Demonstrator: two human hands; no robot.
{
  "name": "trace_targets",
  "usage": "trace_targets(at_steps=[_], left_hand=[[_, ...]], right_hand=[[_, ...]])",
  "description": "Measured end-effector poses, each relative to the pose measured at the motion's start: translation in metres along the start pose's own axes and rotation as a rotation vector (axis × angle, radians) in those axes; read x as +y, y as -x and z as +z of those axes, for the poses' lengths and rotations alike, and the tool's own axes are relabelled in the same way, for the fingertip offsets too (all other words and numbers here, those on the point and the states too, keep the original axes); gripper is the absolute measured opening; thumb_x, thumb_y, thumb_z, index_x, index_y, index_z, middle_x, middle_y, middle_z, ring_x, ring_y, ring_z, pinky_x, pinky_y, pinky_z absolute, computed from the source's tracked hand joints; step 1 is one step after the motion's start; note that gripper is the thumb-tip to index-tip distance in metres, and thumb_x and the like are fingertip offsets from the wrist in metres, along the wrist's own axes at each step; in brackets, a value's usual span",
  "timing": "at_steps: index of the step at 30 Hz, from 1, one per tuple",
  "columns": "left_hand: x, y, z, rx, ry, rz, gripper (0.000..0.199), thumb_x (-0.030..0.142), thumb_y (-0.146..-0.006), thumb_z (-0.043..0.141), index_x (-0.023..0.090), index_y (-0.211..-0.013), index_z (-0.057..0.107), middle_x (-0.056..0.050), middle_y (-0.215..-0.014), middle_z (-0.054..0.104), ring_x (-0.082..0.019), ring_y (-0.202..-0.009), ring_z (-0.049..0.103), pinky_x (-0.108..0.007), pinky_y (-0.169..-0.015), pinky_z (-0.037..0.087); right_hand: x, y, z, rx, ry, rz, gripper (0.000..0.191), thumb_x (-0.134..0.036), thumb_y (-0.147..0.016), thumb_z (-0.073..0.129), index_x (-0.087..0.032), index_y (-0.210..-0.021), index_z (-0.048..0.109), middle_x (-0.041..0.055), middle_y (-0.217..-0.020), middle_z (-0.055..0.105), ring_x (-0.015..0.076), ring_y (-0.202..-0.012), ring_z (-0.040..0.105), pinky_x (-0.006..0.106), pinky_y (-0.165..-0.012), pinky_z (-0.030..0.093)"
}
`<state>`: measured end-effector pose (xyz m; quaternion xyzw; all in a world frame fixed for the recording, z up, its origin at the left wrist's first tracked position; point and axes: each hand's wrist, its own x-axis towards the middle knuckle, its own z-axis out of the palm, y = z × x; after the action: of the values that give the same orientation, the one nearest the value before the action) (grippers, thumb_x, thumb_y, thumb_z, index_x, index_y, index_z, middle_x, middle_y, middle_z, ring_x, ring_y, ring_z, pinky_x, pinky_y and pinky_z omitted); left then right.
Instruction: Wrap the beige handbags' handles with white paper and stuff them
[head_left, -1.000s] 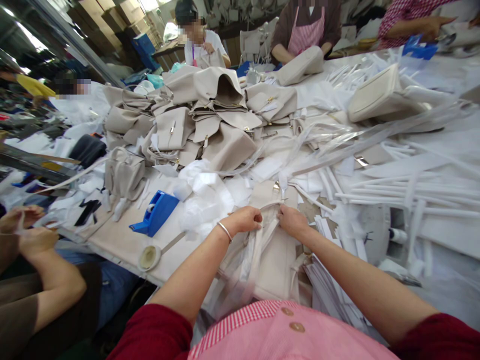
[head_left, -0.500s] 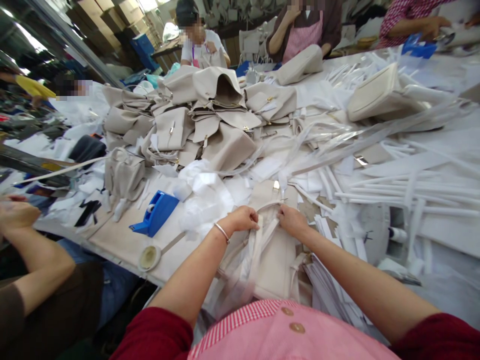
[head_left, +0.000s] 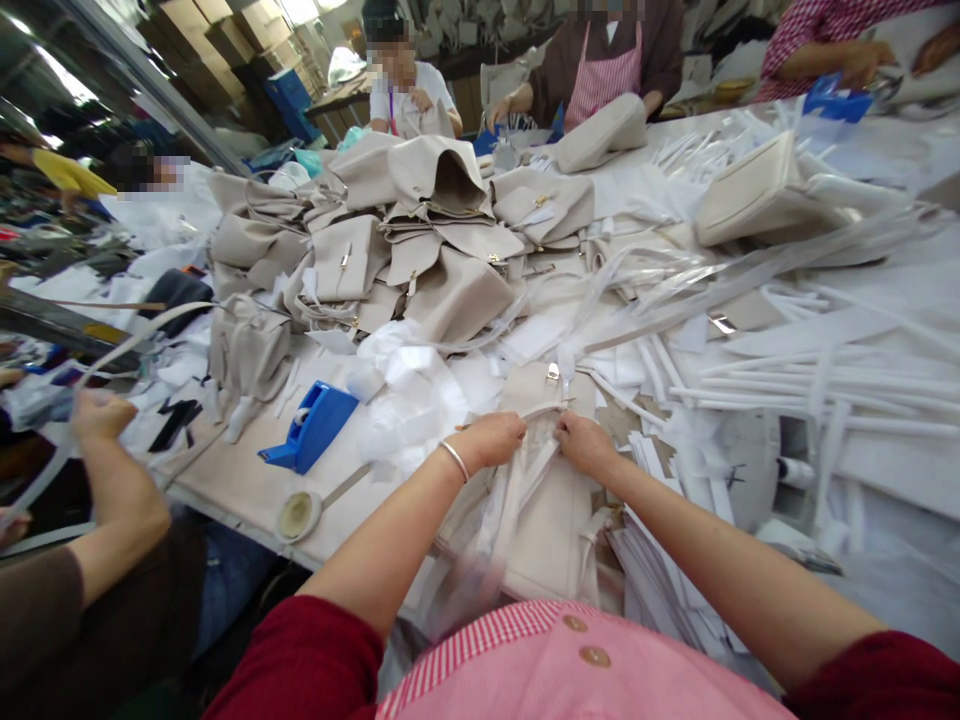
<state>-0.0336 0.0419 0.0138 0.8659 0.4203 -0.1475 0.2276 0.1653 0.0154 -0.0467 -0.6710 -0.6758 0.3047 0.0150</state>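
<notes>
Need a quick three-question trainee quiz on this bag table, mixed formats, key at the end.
1. Multiple choice: what colour is the tape dispenser lying to the left of the left hand?
A) red
B) blue
C) green

2. True or false: the bracelet is on the right wrist.

3. Fill in: pale ____ run over the beige bag from between the left hand and the right hand toward the person.

Key:
1. B
2. False; the bracelet is on the left wrist.
3. straps
</notes>
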Motion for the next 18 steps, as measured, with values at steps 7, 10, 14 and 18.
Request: trace_targets(at_steps=[7, 10, 14, 18], left_hand=[[-0.008, -0.025, -0.013, -0.004, -0.060, -0.080, 0.019, 0.024, -0.083, 0.056, 0.022, -0.095, 0.071, -0.008, -0.095, 0.072, -0.024, -0.089, 0.064, -0.033, -0.077, 0.046], [-0.005, -0.033, -0.015, -0.013, -0.102, -0.071, 0.016, 0.022, -0.079, 0.060, 0.021, -0.087, 0.073, -0.011, -0.097, 0.071, -0.027, -0.095, 0.062, -0.036, -0.082, 0.044], [-0.002, -0.044, -0.014, 0.006, -0.149, -0.025, 0.017, 0.018, -0.079, 0.060, 0.017, -0.087, 0.074, -0.016, -0.106, 0.066, -0.032, -0.106, 0.056, -0.042, -0.088, 0.040], [0.001, -0.056, -0.009, 0.025, -0.155, 0.018, 0.017, 0.014, -0.081, 0.057, 0.013, -0.084, 0.073, -0.019, -0.108, 0.064, -0.033, -0.111, 0.052, -0.045, -0.094, 0.036]], right_hand=[[-0.005, -0.004, -0.008, -0.047, 0.062, -0.028, 0.022, -0.030, -0.091, 0.047, -0.020, -0.096, 0.067, 0.0093, -0.092, 0.071, 0.0231, -0.088, 0.065, 0.028, -0.069, 0.041], [-0.008, -0.005, -0.011, -0.070, 0.109, -0.051, 0.022, -0.029, -0.091, 0.048, -0.021, -0.097, 0.067, 0.0105, -0.093, 0.071, 0.0251, -0.088, 0.066, 0.030, -0.070, 0.043], [-0.011, -0.008, -0.015, -0.097, 0.189, -0.117, 0.024, -0.026, -0.091, 0.047, -0.020, -0.099, 0.068, 0.0136, -0.095, 0.071, 0.0275, -0.089, 0.067, 0.034, -0.074, 0.047], [-0.013, -0.013, -0.018, -0.105, 0.264, -0.211, 0.027, -0.019, -0.091, 0.045, -0.015, -0.096, 0.070, 0.0182, -0.102, 0.069, 0.0294, -0.100, 0.065, 0.037, -0.083, 0.047]])
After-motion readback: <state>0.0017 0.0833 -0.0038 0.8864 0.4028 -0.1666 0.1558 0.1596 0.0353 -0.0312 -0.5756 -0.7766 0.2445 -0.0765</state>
